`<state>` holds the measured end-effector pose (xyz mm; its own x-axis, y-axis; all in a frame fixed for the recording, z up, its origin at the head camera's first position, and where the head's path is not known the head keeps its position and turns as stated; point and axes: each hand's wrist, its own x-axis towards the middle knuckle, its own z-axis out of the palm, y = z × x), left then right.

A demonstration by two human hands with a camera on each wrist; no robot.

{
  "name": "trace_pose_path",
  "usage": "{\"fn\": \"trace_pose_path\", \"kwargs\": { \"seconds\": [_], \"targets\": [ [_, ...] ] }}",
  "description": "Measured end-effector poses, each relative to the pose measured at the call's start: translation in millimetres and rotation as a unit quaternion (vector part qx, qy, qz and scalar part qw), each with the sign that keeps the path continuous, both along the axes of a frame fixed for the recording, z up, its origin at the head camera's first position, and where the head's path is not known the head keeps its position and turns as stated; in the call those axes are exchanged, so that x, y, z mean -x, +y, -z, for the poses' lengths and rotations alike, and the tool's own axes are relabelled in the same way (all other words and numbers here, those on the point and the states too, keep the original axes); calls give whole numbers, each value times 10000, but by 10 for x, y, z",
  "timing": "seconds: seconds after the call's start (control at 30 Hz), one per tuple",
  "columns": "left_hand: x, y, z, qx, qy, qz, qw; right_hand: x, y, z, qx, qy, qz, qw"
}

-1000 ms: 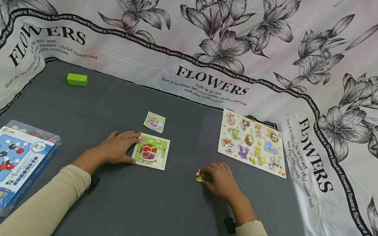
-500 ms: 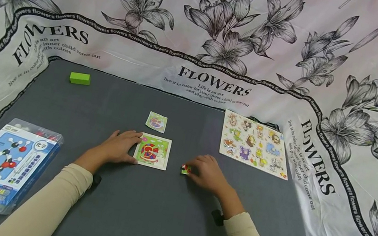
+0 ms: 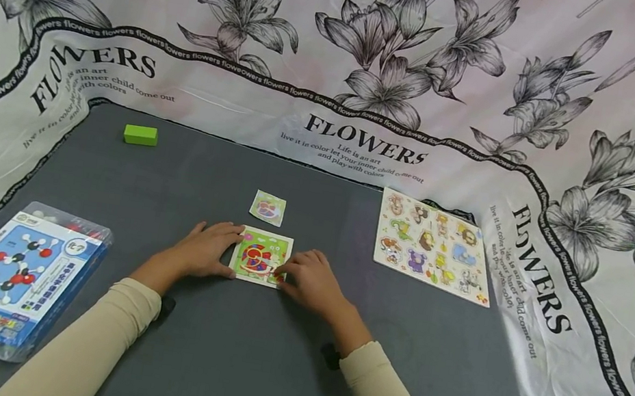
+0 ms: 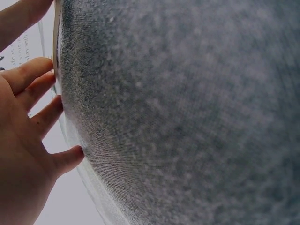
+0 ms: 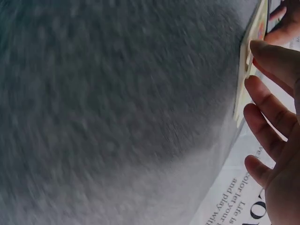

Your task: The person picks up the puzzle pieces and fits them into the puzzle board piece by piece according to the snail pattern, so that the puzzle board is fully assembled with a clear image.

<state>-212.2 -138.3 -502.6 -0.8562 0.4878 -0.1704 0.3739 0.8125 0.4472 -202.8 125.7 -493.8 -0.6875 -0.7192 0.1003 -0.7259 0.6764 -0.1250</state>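
Note:
A small square jigsaw puzzle board (image 3: pixel 268 242) with a white border and a colourful snail-like picture on green lies mid-table. My left hand (image 3: pixel 202 250) rests at its left edge, thumb low and fingertips near the upper corner. In the left wrist view, those fingers (image 4: pixel 35 75) look fairly straight against the edge. My right hand (image 3: pixel 313 284) is over the board's lower right part, pinching a small puzzle piece (image 5: pixel 250 61) between thumb and index finger, mostly hidden by the fingers in the head view. Just beyond the board lies a small picture card (image 3: pixel 268 208) with a similar image.
A larger board with animal pictures (image 3: pixel 428 249) lies at the back right. On the left is a clear plastic case with a blue molecule-model cover (image 3: pixel 8 280). A green block (image 3: pixel 140 135) sits at the back left. Flower-printed cloth (image 3: pixel 372 89) rises behind the grey table (image 3: pixel 241 366).
My right hand has carried the puzzle piece leftward over the table to the board's right side. The left hand has stayed at the board's left edge. The head view has shifted slightly.

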Motion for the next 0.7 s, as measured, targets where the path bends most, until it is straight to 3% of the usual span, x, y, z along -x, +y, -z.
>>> {"fn": "trace_pose_path", "kwargs": {
  "seconds": [0.5, 0.7],
  "targets": [
    [-36, 39, -26, -55, 0, 83, 10000, -66, -71, 29, -275, 153, 211, 9993],
    [-120, 50, 77, 58, -7, 70, 10000, -197, -90, 120, -317, 247, 239, 9989]
  ]
}}
